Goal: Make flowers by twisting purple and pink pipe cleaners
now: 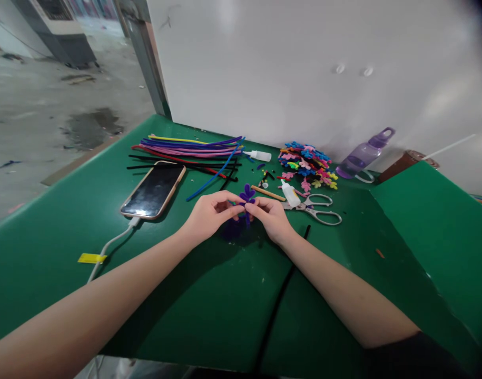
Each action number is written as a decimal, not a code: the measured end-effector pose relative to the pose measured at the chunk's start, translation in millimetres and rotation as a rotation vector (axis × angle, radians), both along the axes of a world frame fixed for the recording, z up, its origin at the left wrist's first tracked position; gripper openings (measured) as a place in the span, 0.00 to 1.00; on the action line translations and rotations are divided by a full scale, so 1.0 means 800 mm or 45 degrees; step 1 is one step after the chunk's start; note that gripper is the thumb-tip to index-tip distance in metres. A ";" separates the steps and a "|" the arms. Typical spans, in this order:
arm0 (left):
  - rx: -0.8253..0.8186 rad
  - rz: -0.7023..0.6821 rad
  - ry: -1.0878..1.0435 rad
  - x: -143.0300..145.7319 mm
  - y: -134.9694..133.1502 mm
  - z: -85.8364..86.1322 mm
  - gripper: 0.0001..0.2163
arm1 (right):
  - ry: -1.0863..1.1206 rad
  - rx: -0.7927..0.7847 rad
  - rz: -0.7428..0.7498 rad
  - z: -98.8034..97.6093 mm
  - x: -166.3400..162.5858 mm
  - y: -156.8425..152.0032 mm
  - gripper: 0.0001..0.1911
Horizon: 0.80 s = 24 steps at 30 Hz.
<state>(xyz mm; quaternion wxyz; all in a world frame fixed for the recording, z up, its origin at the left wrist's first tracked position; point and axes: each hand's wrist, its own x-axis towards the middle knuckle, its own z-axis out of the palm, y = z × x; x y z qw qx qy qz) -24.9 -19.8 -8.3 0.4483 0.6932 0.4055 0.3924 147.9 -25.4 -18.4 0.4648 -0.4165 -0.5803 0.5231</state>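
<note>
The left hand [213,211] and right hand [271,216] pinch 1 fuzzy purple shape [247,193] over the middle of the green worktop [220,295]. A phone [154,189] lies nearer the left edge.

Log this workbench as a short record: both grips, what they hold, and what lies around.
Left grip: pinching purple fuzzy piece
Right grip: pinching the same piece from its other side
Near right grip: scissors, wooden stick, white bottle
Beyond left grip: coloured fuzzy stems
Left side: phone, white cable plugged in
Far right: pile of colourful fuzzy shapes, purple water bottle
Surface: green tabletop
</note>
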 end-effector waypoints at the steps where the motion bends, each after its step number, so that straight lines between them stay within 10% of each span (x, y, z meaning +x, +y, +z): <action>1: -0.002 0.002 0.006 0.000 -0.001 0.001 0.11 | 0.013 -0.002 0.004 0.000 -0.001 0.000 0.17; 24: 0.034 0.029 -0.005 -0.001 0.000 -0.001 0.09 | 0.010 0.020 0.076 0.002 0.001 -0.002 0.12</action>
